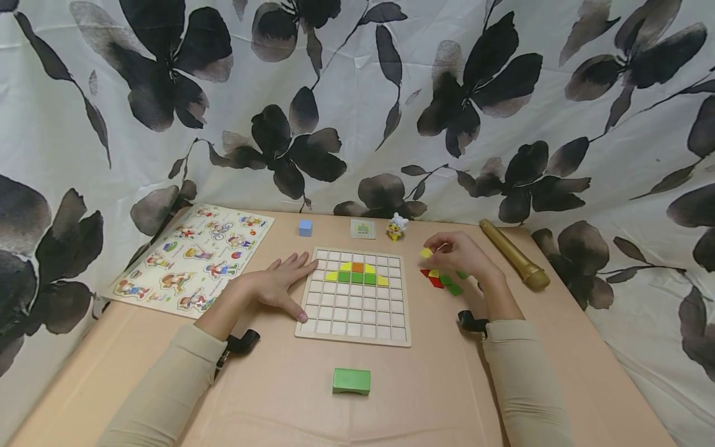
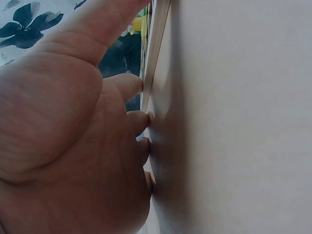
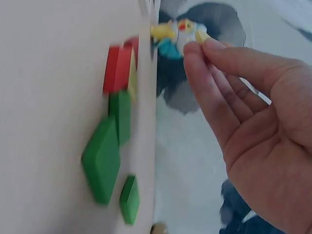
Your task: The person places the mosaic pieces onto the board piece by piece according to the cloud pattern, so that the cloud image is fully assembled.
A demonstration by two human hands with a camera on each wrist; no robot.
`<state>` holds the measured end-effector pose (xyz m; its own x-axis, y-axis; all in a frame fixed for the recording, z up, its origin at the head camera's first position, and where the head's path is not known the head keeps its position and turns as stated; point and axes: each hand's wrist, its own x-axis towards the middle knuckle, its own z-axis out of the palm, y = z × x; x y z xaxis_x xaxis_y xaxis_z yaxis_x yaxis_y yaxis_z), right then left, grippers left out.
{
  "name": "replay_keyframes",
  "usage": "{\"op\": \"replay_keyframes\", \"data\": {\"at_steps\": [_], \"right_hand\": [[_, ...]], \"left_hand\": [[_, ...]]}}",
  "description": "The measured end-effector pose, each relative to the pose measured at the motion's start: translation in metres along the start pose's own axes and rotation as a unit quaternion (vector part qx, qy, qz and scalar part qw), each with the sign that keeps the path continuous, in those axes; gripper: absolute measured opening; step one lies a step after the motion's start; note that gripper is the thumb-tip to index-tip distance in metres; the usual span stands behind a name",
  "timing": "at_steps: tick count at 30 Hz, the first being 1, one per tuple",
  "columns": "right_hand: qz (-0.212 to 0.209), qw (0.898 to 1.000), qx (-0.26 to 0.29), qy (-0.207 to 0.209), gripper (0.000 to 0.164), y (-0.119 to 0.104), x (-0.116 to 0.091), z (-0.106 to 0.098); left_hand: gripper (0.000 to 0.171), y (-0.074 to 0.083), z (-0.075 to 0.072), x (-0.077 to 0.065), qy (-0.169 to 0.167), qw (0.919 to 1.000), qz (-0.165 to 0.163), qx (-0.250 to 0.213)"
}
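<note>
A white grid board [image 1: 353, 340] lies mid-table, with an orange tile [image 1: 357, 267] and several green and yellow tiles in its upper rows. My left hand [image 1: 282, 285] is spread flat at the board's left side, its thumb and index finger at the edge. The left wrist view shows the board's wooden edge [image 2: 158, 44] beside those fingers. My right hand [image 1: 455, 254] pinches a small yellow tile [image 3: 201, 36] between thumb and index finger, raised over the table. Beneath it are loose red tiles [image 3: 117, 68], green diamond tiles [image 3: 101, 161] and a yellow one.
A sheet of cartoon pictures [image 1: 190, 248] lies at left. Along the back stand a blue cube [image 1: 305, 228], a small patterned card [image 1: 363, 229] and a toy figurine [image 1: 396, 226]. A gold microphone-shaped object [image 1: 514, 254] lies at right, a green block [image 1: 351, 381] in front.
</note>
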<state>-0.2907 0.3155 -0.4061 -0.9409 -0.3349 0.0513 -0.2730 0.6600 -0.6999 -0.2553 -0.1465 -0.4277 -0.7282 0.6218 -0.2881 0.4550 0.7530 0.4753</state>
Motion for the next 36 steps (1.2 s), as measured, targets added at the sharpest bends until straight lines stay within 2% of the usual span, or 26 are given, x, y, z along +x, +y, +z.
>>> {"op": "replay_keyframes", "data": {"at_steps": [3,10,14,21,26,31,36], "right_hand": [[-0.001,1.0,0.005,-0.011,0.026,-0.013,0.003,0.009],[-0.065,0.998,-0.009,-0.013,0.021,-0.042,0.015,0.033],[-0.084,0.996,-0.005,-0.021,0.023,-0.061,0.021,0.048],[-0.111,0.99,0.022,-0.085,0.024,-0.089,0.031,0.081],[-0.124,0.983,0.027,-0.136,0.021,-0.099,0.041,0.109],[-0.133,0.978,0.016,-0.159,0.021,-0.109,0.047,0.132],[-0.12,0.979,0.0,-0.166,0.022,-0.115,0.048,0.146]], "left_hand": [[0.131,0.0,0.0,0.0,0.0,1.0,0.001,-0.002],[0.131,-0.002,0.0,0.0,-0.001,1.0,-0.001,0.002],[0.131,-0.001,0.001,-0.001,-0.001,1.0,-0.002,0.0],[0.13,-0.001,0.001,0.001,-0.001,1.0,0.001,0.004],[0.13,0.0,0.001,0.0,-0.002,1.0,-0.001,0.003],[0.13,0.0,0.001,0.0,-0.002,1.0,-0.002,0.004],[0.13,0.0,-0.001,-0.001,-0.001,1.0,0.0,0.006]]}}
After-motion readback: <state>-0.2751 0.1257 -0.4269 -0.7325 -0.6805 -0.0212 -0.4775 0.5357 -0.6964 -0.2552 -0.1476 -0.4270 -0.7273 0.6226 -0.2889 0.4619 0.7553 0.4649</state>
